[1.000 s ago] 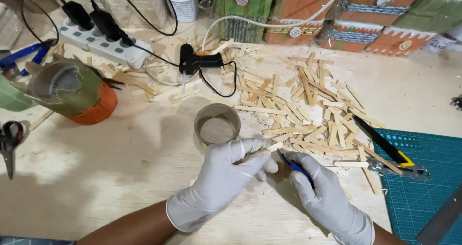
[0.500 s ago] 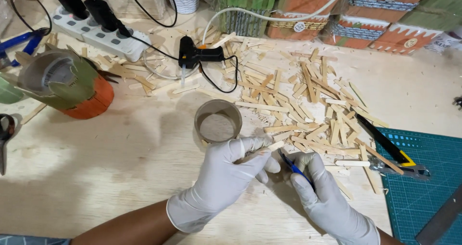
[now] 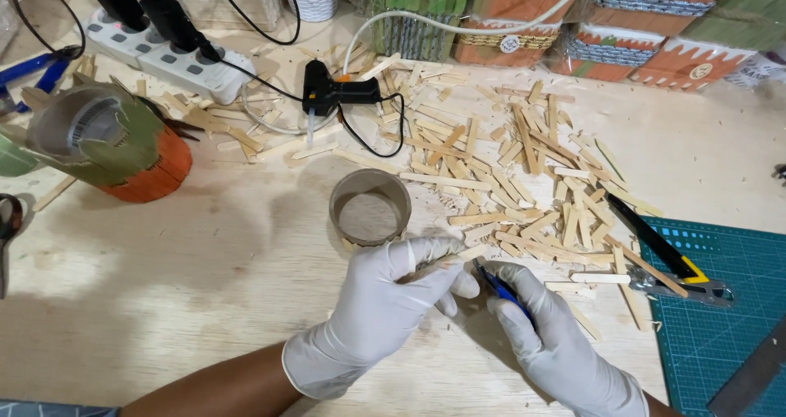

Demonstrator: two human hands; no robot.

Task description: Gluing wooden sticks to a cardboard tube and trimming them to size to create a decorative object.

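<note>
We see a pale wooden table (image 3: pixel 164 302) strewn toward one o'clock with loose wooden sticks (image 3: pixel 524 171). At its centre stands a short cardboard tube (image 3: pixel 370 207), open end up. Just below it, at six o'clock, our gloved left hand (image 3: pixel 385 302) pinches a small wooden stick (image 3: pixel 430 267) between closed fingers, while our gloved right hand (image 3: pixel 553 343) grips blue-handled cutters (image 3: pixel 495 284) at the stick's end.
</note>
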